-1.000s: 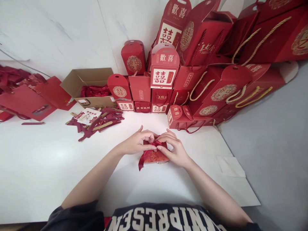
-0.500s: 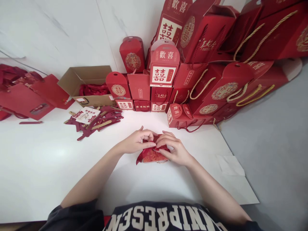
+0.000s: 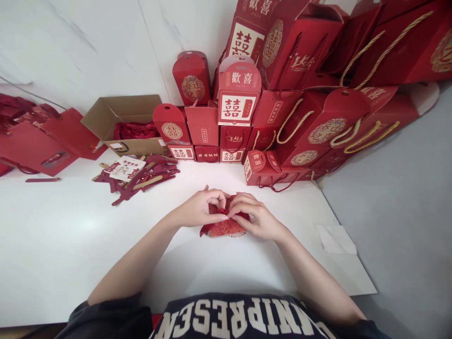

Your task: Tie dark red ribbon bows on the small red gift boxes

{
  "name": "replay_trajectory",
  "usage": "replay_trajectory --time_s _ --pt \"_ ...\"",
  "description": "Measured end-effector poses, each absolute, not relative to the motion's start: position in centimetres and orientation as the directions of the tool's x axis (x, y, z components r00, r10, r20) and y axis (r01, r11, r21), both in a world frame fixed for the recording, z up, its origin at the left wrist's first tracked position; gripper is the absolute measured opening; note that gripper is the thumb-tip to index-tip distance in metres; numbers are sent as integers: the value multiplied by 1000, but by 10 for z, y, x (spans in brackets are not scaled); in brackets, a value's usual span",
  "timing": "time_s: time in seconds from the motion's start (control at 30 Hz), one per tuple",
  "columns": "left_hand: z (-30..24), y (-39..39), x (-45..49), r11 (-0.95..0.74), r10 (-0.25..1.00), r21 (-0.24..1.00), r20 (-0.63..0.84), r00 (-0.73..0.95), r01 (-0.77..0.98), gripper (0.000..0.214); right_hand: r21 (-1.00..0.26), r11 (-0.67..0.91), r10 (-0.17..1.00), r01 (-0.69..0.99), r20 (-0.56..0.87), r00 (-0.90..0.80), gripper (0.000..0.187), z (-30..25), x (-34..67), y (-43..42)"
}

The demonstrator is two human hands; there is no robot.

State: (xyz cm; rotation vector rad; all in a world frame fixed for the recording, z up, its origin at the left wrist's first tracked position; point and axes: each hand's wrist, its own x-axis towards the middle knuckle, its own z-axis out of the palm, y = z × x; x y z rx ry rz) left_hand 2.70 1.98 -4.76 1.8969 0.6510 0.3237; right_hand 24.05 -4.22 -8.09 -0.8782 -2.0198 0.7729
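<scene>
A small red package with an orange-gold pattern (image 3: 224,229) lies on the white table in front of me, a gold cord edge showing at its lower right. Across its top runs a glossy red ribbon (image 3: 222,211), bunched in the middle. My left hand (image 3: 202,207) comes in from the left, fingers curled and pinching the ribbon. From the right, my right hand (image 3: 257,217) pinches the ribbon too, its thumb and fingertips almost meeting my left thumb. The fingers cover much of the package, so the ribbon's exact shape is hidden.
Stacked red gift boxes (image 3: 236,109) with rope handles line the back and right. A cardboard box (image 3: 137,145) holds red ribbon. Before it lies a pile of dark red strips (image 3: 141,181) under a printed card (image 3: 126,168). Red bags (image 3: 45,146) stand far left, white paper (image 3: 336,239) right.
The fingertips of both hands have shifted slightly on the ribbon, and the bunched part shows more at the centre. The package stays in place; the whole view has moved a little.
</scene>
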Motion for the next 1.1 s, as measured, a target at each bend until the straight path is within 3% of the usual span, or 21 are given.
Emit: replay_trajectory --time_s 0.53,0.73,0.97,1.1 --pt "-35 4 35 -581 631 674 18 775 457 17 -903 362 910 232 288 -299 6 -84 245 -45" --pt "-39 -2 39 -677 620 585 128 774 446 13 -878 402 887 259 303 -348 6 -80 244 -46" --pt "-50 -6 42 -791 588 398 284 757 465 18 -812 412 910 412 346 -229 14 -84 238 -46" --pt "-55 -1 39 -806 565 426 341 752 411 19 -830 369 924 418 280 -261 20 -88 234 -46"
